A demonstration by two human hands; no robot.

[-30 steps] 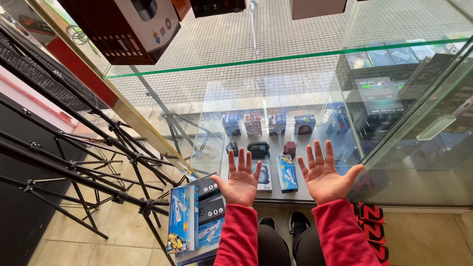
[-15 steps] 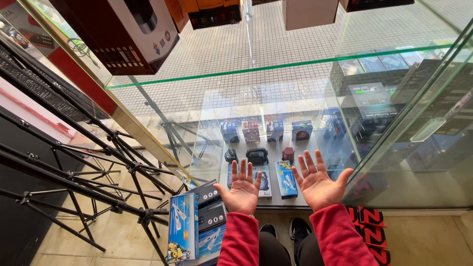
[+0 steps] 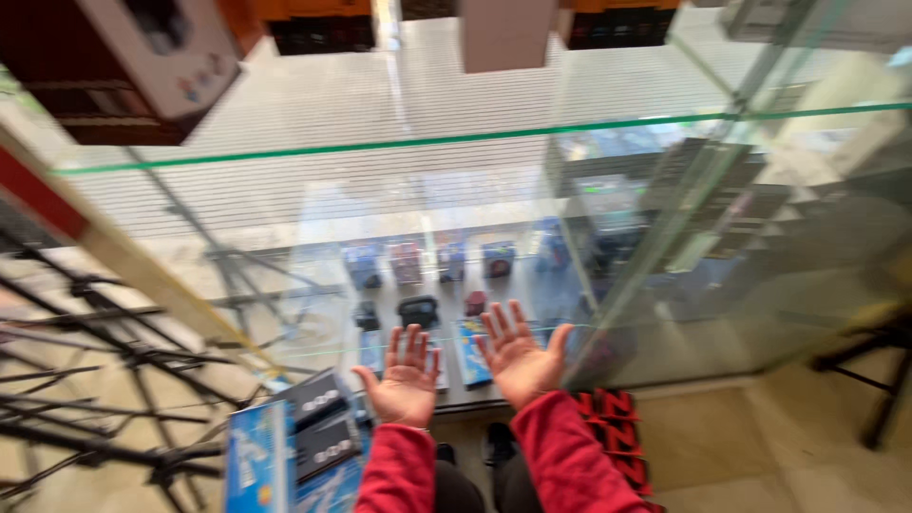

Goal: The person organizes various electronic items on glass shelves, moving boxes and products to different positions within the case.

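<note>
A: Frame was motion-blurred; small boxes (image 3: 446, 261) inside the glass display case (image 3: 665, 285) were unreadable, far shelf boxes cut off.
B: Hands?
A: Left hand (image 3: 407, 380) and right hand (image 3: 518, 353) were spread wide, palms up, empty, side by side near the case front. Tripod legs (image 3: 104, 399) stood left on tiled floor.

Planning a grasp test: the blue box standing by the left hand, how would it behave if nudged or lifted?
The blue box stands upright, tall and thin, so a nudge would probably tip it. It looks like cardboard: likely light and fairly stiff. Its glossy face may be slippery. The left hand is open, near it, not touching.
</note>
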